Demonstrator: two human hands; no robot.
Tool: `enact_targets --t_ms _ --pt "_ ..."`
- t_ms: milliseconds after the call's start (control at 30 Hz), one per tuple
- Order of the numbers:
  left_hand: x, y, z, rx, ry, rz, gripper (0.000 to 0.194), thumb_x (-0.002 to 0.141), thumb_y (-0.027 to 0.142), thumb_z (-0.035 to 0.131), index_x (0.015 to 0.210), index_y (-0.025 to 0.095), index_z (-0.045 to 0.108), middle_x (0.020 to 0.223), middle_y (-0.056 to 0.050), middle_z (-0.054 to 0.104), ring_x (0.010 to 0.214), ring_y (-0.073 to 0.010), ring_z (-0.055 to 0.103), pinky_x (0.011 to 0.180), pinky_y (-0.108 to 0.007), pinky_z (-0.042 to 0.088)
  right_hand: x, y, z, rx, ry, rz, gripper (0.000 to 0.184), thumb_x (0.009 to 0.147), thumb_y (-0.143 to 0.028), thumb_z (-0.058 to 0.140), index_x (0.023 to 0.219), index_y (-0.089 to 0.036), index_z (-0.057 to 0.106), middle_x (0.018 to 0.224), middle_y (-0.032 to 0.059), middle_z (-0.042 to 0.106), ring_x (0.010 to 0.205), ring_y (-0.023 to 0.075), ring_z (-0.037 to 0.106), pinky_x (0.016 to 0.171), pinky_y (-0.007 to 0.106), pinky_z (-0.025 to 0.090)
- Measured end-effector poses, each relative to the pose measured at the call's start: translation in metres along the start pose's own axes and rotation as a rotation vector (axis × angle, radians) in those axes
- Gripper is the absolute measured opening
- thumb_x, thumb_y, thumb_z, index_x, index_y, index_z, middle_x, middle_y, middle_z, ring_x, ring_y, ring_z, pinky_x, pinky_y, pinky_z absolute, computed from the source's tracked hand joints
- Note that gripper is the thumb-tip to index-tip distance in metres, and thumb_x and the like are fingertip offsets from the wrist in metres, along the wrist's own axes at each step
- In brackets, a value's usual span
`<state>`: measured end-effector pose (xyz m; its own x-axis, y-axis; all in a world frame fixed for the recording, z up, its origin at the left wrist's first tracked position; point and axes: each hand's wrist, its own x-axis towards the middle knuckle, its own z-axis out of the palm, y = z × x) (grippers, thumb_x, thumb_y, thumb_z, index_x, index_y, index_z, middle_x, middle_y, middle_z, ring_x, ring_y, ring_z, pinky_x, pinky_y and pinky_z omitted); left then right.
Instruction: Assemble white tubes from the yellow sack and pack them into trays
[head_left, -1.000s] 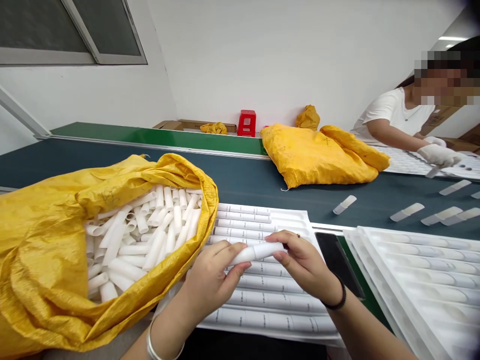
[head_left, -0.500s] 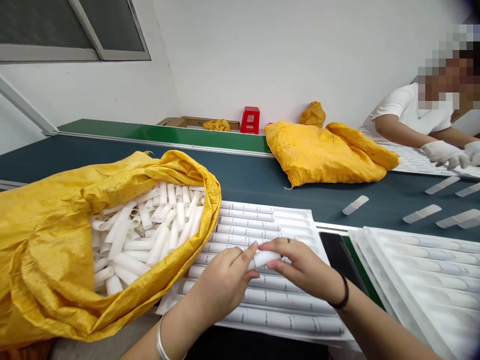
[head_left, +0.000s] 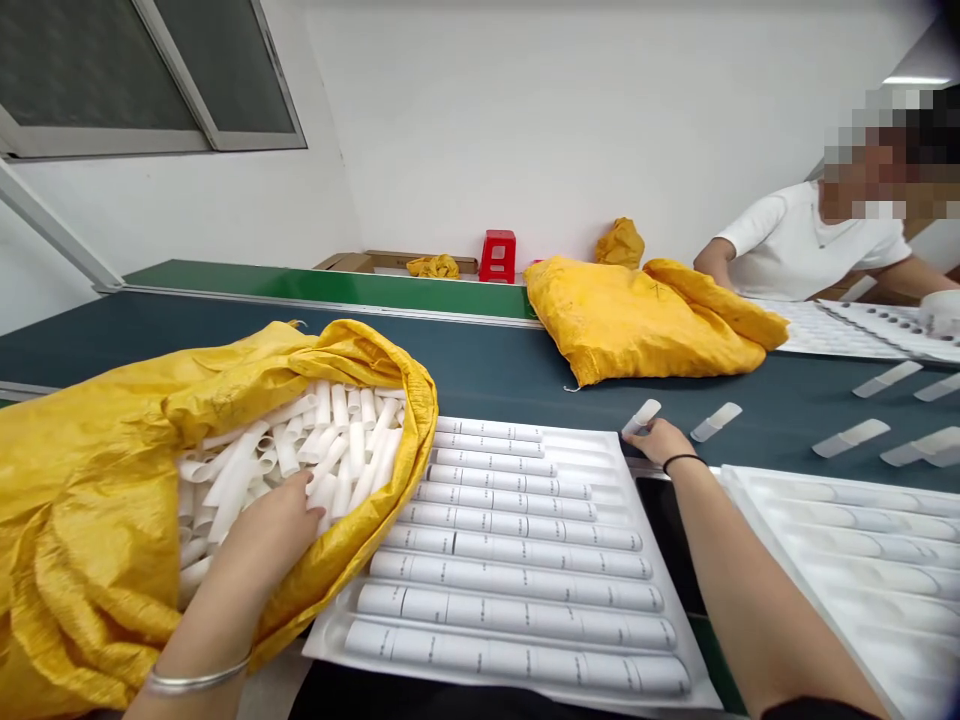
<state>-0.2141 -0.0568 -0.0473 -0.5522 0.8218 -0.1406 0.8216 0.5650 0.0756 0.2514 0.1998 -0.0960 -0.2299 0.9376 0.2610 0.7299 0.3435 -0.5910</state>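
Our right hand (head_left: 651, 437) pinches a white tube (head_left: 643, 414) over the dark belt (head_left: 480, 365) — our left hand (head_left: 281, 520) dips in the yellow bag (head_left: 421, 400) of loose tubes (head_left: 281, 450) — we can't tell its grip.

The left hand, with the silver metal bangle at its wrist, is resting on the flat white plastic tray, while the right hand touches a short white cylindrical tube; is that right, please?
Not quite: the head view shows the left hand at the loose white tubes in the open yellow woven sack. The right hand does touch a short white cylindrical tube.
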Motion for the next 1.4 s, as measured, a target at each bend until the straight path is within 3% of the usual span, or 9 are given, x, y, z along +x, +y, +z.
enact_targets --t_ms 133,267,467,633,767,900,1033,1167,1400 --pt "-0.023 0.025 -0.005 -0.287 0.219 0.249 0.034 0.085 0.029 0.046 0.110 0.015 0.063 0.113 -0.012 0.067 0.107 -0.0292 0.061 0.090 -0.040 0.049 -0.032 -0.012 0.016 -0.054 -0.178 0.015 0.017 0.077 -0.022 0.062 0.062 -0.016 0.067 0.061 0.0088 0.066 0.060 0.0209 0.064 0.054 0.030 0.045" --pt "-0.043 0.060 -0.008 -0.609 0.345 0.583 0.024 0.087 0.033 0.052 0.105 0.022 0.064 0.104 -0.006 0.070 0.100 -0.0227 0.064 0.088 -0.036 0.051 -0.062 -0.038 0.041 -0.015 -0.392 -0.107 0.015 0.068 -0.021 0.069 0.082 -0.020 0.075 0.084 0.0058 0.071 0.070 0.0214 0.068 0.067 0.032 0.053" --pt "-0.060 0.099 0.005 -1.186 0.098 0.582 0.024 0.084 0.030 0.062 0.106 0.022 0.056 0.100 -0.006 0.066 0.096 -0.0201 0.064 0.088 -0.036 0.052 -0.088 -0.079 0.029 0.004 -0.285 -0.134 0.023 0.079 -0.026 0.057 0.098 -0.015 0.066 0.092 0.0101 0.066 0.085 0.0250 0.063 0.075 0.040 0.052" --pt "-0.076 0.134 0.016 -1.798 -0.115 0.387 0.052 0.075 0.042 0.072 0.114 0.029 0.040 0.092 0.001 0.060 0.086 -0.0167 0.066 0.077 -0.033 0.056 -0.125 -0.142 0.030 0.661 -0.319 -0.132 0.029 0.091 -0.036 0.049 0.113 -0.021 0.060 0.089 0.0062 0.064 0.074 0.0166 0.060 0.068 0.031 0.053" --pt "-0.078 0.140 0.014 -1.604 -0.047 0.312 0.043 0.069 0.047 0.076 0.095 0.019 0.056 0.083 -0.001 0.064 0.072 -0.0151 0.064 0.066 -0.027 0.054 -0.133 -0.163 0.035 0.993 -0.280 -0.118 0.027 0.095 -0.036 0.045 0.115 -0.025 0.059 0.083 0.0035 0.061 0.069 0.0144 0.059 0.064 0.030 0.054" --pt "-0.077 0.126 0.005 -1.176 0.013 0.449 0.033 0.079 0.046 0.066 0.096 0.017 0.065 0.080 -0.003 0.067 0.071 -0.0179 0.063 0.062 -0.027 0.051 -0.121 -0.164 0.015 0.619 -0.132 -0.437 0.029 0.091 -0.019 0.051 0.117 -0.028 0.060 0.106 0.0073 0.059 0.099 0.0193 0.059 0.081 0.032 0.053" --pt "-0.079 0.118 -0.003 -0.919 -0.066 0.679 0.029 0.087 0.040 0.057 0.107 0.021 0.065 0.091 -0.004 0.068 0.083 -0.0193 0.063 0.074 -0.030 0.050 -0.113 -0.167 0.000 0.401 -0.157 -0.669 0.035 0.090 -0.011 0.050 0.121 -0.026 0.057 0.107 0.0075 0.059 0.100 0.0186 0.060 0.085 0.031 0.053" --pt "-0.083 0.116 -0.008 -0.804 -0.072 0.770 0.026 0.091 0.036 0.052 0.110 0.022 0.062 0.092 -0.003 0.065 0.085 -0.0184 0.061 0.077 -0.030 0.048 -0.113 -0.169 0.004 0.397 -0.172 -0.672 0.031 0.091 -0.015 0.052 0.120 -0.025 0.055 0.105 0.0076 0.061 0.099 0.0191 0.060 0.085 0.032 0.053" --pt "-0.087 0.114 -0.005 -0.760 0.099 0.840 0.022 0.092 0.026 0.051 0.111 0.019 0.059 0.092 -0.004 0.062 0.086 -0.0180 0.059 0.078 -0.031 0.047 -0.112 -0.166 0.005 0.427 -0.225 -0.616 0.027 0.092 -0.021 0.053 0.119 -0.024 0.056 0.104 0.0069 0.063 0.097 0.0173 0.061 0.083 0.028 0.052"
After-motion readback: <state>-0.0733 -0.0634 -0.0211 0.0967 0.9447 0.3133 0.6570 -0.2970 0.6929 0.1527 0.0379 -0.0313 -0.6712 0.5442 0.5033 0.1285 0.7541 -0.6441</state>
